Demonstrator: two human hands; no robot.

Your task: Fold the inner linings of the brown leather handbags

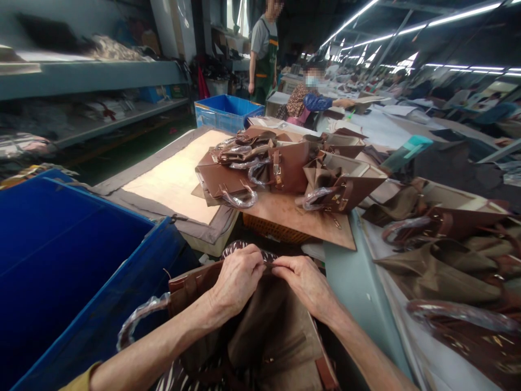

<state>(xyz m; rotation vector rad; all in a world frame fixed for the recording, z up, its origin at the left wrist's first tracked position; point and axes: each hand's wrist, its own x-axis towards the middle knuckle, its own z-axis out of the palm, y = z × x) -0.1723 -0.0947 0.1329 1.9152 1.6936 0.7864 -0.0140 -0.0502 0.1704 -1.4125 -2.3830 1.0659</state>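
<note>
A brown handbag (280, 326) with a dark olive lining sits open on my lap, its mouth facing me. My left hand (240, 277) is closed on the far upper edge of the bag. Close beside it, my right hand (303, 279) pinches the same edge between thumb and fingers. The two sets of fingertips almost meet there. A plastic-wrapped handle (140, 317) sticks out on the bag's left side. My forearms cover parts of the bag, and its outer far side is hidden.
Several brown handbags (288, 163) stand on a board ahead; more bags (456, 260) crowd the right-hand table. A large blue bin (81, 244) is at my left, a smaller blue crate (228, 111) farther off. One person (264, 54) stands behind; another person (305, 100) sits working.
</note>
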